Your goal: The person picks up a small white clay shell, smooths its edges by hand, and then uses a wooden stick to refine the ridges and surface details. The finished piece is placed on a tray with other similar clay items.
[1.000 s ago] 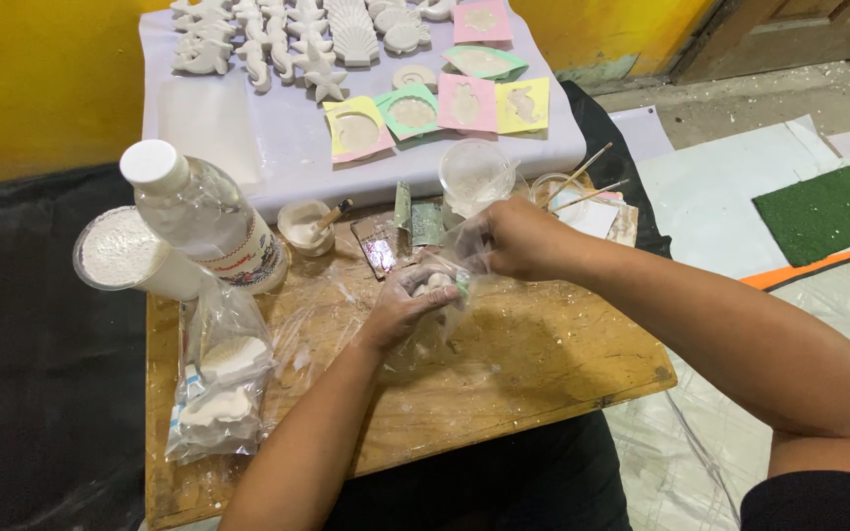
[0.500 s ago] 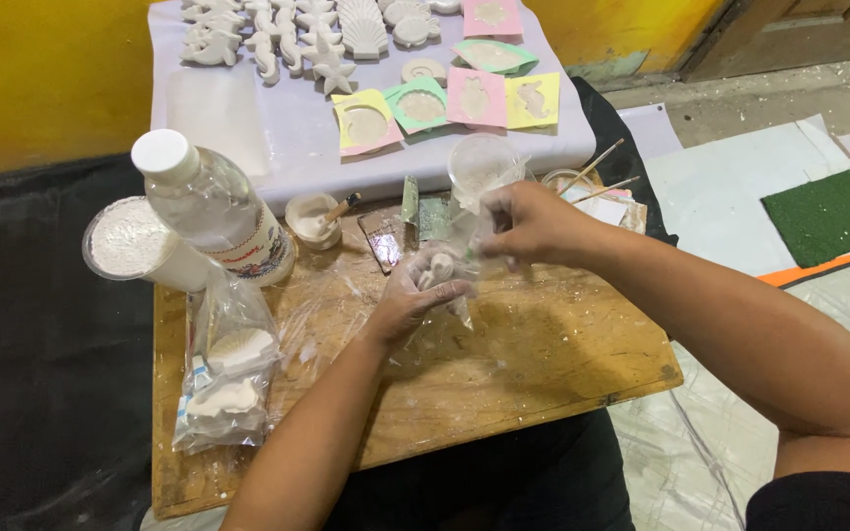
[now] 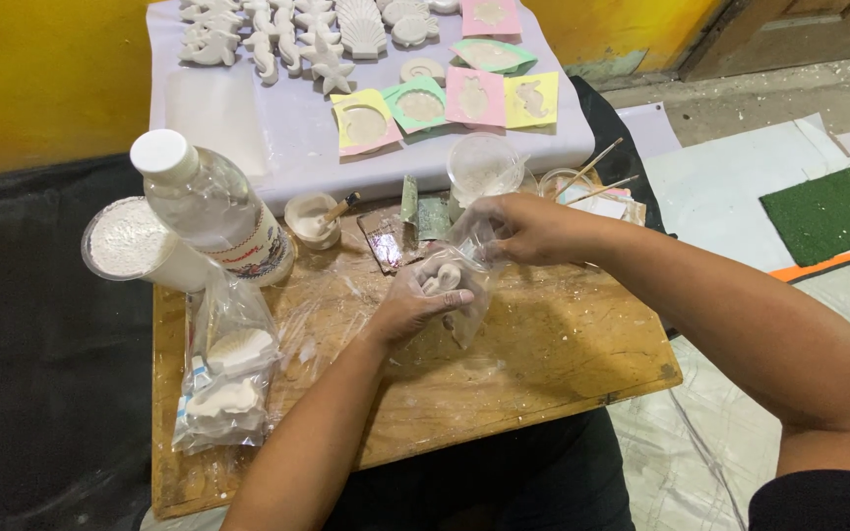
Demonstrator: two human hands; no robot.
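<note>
Since a second ago the right hand (image 3: 528, 228) has drawn back from the left and lifted the top of the clear bag (image 3: 464, 265), so the plastic now stretches between the 2 hands instead of bunching at 1 spot. The left hand (image 3: 415, 303) is cupped under the bag's bottom, its grip clenched around the plastic and the white cast (image 3: 442, 278) inside; the right hand pinches the bag's mouth tight between fingers and thumb. The cast sits low in the bag, above the middle of the wooden bench (image 3: 543, 354). Wrinkled plastic and the left fingers cover much of it, so its shape is hard to make out and its long axis cannot be told. The bag itself runs slanted from lower left up to upper right. Near the bench's left edge lies a second bag (image 3: 223, 379) with 2 white casts, beside a clear bottle (image 3: 213, 211) and a cup of white powder (image 3: 130, 241).
</note>
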